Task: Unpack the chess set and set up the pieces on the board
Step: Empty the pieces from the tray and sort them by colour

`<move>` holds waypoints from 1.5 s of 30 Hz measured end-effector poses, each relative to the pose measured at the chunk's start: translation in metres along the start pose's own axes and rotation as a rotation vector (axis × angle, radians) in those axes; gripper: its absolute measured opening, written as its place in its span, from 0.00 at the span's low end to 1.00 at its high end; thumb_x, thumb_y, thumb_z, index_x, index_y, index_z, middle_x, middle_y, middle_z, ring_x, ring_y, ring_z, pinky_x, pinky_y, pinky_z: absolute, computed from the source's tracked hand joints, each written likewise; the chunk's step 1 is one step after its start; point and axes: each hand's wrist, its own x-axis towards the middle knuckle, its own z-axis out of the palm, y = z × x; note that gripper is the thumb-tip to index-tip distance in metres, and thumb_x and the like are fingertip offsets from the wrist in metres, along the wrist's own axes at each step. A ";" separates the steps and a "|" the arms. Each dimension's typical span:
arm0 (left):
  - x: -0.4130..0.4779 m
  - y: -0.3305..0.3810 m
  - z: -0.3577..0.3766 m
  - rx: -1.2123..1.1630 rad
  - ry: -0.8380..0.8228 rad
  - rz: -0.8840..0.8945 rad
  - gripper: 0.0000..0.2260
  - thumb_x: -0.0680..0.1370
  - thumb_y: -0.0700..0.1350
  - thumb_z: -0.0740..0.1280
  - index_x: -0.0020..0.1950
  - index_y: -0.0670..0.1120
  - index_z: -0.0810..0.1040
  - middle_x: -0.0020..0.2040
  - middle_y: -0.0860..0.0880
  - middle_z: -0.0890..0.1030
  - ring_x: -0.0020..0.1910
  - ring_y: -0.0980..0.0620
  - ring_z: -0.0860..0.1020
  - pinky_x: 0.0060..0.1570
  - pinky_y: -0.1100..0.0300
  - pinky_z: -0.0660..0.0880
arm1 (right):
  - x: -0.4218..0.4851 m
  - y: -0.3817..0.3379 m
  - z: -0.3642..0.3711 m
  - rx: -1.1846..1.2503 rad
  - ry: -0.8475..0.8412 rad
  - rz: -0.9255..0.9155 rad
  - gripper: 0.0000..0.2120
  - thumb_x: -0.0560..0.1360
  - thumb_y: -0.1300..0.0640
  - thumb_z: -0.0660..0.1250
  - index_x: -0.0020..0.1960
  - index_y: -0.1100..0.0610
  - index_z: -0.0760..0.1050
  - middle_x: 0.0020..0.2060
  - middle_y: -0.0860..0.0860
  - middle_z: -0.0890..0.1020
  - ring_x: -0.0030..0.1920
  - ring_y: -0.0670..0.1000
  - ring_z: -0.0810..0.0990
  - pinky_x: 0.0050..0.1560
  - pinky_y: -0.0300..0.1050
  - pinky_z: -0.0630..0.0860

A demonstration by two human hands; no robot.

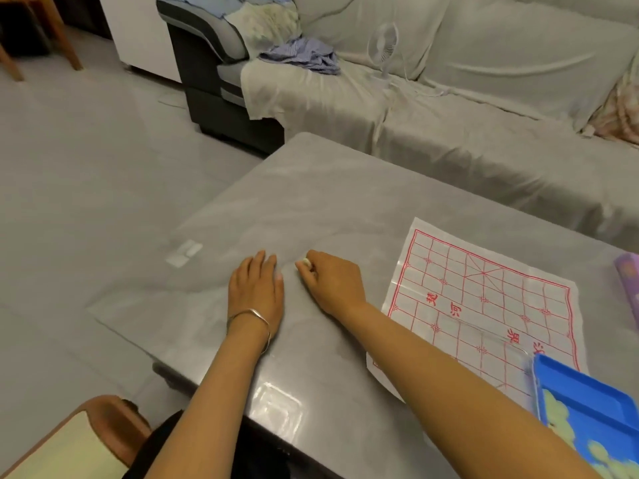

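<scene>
While the left hand (257, 288) lies flat on the counter (328, 188), fingers together, the right hand (333, 285) pinches a pale piece (306, 261) well left of the paper board (484, 292). Risk: piece slips on the glossy top & rolls off the edge, far from the blue tray (587, 406).

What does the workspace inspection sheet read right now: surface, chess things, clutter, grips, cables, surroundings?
Surface: glossy grey table.
Job's things: paper board flat at right, no pieces on it; blue tray with pale pieces at the board's near corner; clear lid lying on the board.
Clutter: purple item at the right edge.
Grips: left hand flat on the table; right hand pinches a small pale object.
Cables: thin white cord, seemingly from the fan.
Surroundings: covered sofa, striped cloth on it.
</scene>
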 end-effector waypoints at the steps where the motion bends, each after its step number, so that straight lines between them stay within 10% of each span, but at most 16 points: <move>1: 0.001 0.000 0.001 0.005 -0.004 -0.007 0.21 0.82 0.49 0.49 0.75 0.47 0.57 0.75 0.47 0.56 0.73 0.46 0.55 0.71 0.54 0.50 | 0.001 0.003 0.002 -0.004 0.030 -0.028 0.14 0.79 0.51 0.57 0.36 0.55 0.65 0.34 0.52 0.73 0.35 0.52 0.70 0.36 0.45 0.60; 12: 0.002 0.019 -0.001 -0.196 -0.088 0.225 0.25 0.79 0.53 0.45 0.75 0.47 0.55 0.75 0.48 0.59 0.74 0.49 0.55 0.72 0.55 0.49 | 0.002 0.044 -0.026 0.577 -0.074 0.168 0.09 0.79 0.55 0.59 0.54 0.54 0.77 0.53 0.47 0.76 0.59 0.50 0.70 0.56 0.33 0.68; 20: 0.083 0.004 -0.001 -0.046 -0.099 0.022 0.27 0.80 0.56 0.49 0.76 0.53 0.41 0.76 0.47 0.37 0.75 0.46 0.39 0.72 0.49 0.40 | -0.045 0.071 -0.047 0.365 -0.308 0.079 0.23 0.81 0.48 0.51 0.75 0.48 0.55 0.74 0.43 0.59 0.73 0.43 0.57 0.73 0.40 0.54; 34: 0.059 0.041 0.002 -0.041 -0.441 0.454 0.22 0.83 0.50 0.44 0.76 0.48 0.47 0.77 0.51 0.46 0.75 0.54 0.44 0.72 0.60 0.41 | -0.039 0.068 -0.040 0.196 -0.267 0.001 0.23 0.81 0.48 0.49 0.75 0.49 0.55 0.73 0.46 0.63 0.72 0.45 0.60 0.71 0.36 0.53; 45: 0.018 0.045 0.007 -0.062 -0.398 0.499 0.22 0.82 0.51 0.47 0.76 0.51 0.47 0.77 0.53 0.46 0.75 0.54 0.42 0.73 0.59 0.41 | -0.049 0.058 -0.050 0.099 -0.204 0.003 0.17 0.81 0.51 0.53 0.68 0.52 0.69 0.67 0.48 0.72 0.65 0.48 0.70 0.61 0.33 0.61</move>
